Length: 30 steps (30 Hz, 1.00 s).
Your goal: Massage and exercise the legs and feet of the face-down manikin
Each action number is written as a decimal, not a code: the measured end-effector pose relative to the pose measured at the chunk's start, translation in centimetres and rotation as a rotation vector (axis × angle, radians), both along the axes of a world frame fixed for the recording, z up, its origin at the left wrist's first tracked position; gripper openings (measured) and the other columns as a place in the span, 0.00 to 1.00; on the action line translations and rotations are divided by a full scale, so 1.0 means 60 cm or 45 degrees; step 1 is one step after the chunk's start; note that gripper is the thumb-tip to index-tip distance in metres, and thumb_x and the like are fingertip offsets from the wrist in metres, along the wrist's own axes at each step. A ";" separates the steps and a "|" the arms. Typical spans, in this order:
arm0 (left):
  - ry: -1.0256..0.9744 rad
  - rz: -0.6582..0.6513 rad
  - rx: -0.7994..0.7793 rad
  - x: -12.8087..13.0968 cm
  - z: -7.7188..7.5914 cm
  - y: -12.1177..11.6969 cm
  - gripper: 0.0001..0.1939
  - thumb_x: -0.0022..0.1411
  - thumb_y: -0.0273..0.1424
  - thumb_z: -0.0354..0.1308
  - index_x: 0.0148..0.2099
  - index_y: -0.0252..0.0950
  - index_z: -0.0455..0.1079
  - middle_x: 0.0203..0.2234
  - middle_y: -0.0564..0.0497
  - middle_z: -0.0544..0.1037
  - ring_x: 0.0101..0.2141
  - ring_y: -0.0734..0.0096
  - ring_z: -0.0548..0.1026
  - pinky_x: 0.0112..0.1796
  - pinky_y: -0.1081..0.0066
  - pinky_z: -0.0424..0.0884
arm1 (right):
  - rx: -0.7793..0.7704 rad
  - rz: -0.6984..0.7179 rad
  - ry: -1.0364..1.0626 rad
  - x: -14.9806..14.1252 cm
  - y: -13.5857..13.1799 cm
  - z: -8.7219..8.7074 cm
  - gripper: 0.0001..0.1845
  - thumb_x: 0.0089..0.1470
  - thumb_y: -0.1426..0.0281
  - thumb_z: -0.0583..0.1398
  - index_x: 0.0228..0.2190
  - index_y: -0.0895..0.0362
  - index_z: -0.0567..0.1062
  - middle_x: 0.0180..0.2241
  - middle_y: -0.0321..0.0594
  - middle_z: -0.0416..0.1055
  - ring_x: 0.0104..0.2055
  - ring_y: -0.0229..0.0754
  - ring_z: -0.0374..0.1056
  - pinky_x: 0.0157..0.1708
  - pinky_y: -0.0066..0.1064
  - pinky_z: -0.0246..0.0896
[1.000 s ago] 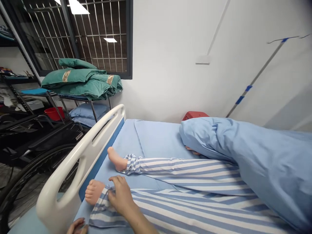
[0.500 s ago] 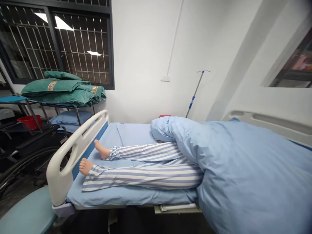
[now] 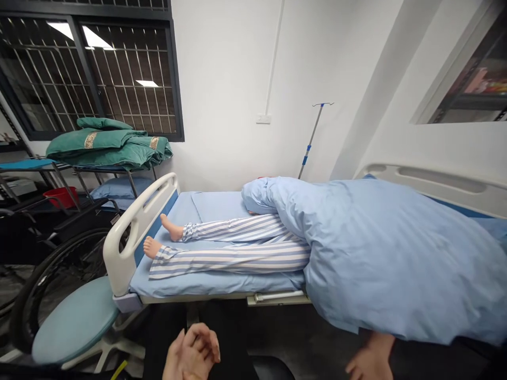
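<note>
My left hand (image 3: 192,352) hangs low in front of the bed, away from it, fingers loosely curled with nothing in them. My right hand (image 3: 370,360) is at the bottom edge, just below the hanging edge of the light blue quilt (image 3: 388,253); its fingers are cut off by the frame. On the bed (image 3: 206,282) lies a manikin; its legs in blue-and-white striped pyjama trousers (image 3: 237,248) stick out from under the quilt. The bare feet (image 3: 158,240) point at the white footboard (image 3: 134,227).
A round blue stool (image 3: 75,322) stands at the foot of the bed beside a wheelchair wheel (image 3: 43,274). Folded green quilts (image 3: 111,145) lie on a rack under the barred window, near a red basin (image 3: 59,196). An IV pole (image 3: 311,140) stands behind the bed by the wall.
A second ago my right hand was on the near trouser cuff. I have stepped back from the bed; both hands have come off it and now hang low.
</note>
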<state>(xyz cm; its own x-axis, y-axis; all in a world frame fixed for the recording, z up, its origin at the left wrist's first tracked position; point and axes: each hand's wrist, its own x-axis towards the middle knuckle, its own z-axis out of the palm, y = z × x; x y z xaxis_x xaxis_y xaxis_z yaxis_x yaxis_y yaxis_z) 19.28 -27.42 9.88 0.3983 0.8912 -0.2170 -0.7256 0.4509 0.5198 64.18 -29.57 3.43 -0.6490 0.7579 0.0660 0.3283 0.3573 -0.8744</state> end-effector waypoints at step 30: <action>-0.173 -0.061 0.384 0.034 0.126 -0.105 0.39 0.51 0.61 0.32 0.63 0.56 0.41 0.62 0.53 0.54 0.61 0.57 0.48 0.58 0.50 0.41 | 0.040 -1.063 0.205 -0.106 -0.105 -0.004 0.18 0.36 0.45 0.56 0.32 0.32 0.73 0.35 0.38 0.73 0.38 0.41 0.70 0.32 0.36 0.62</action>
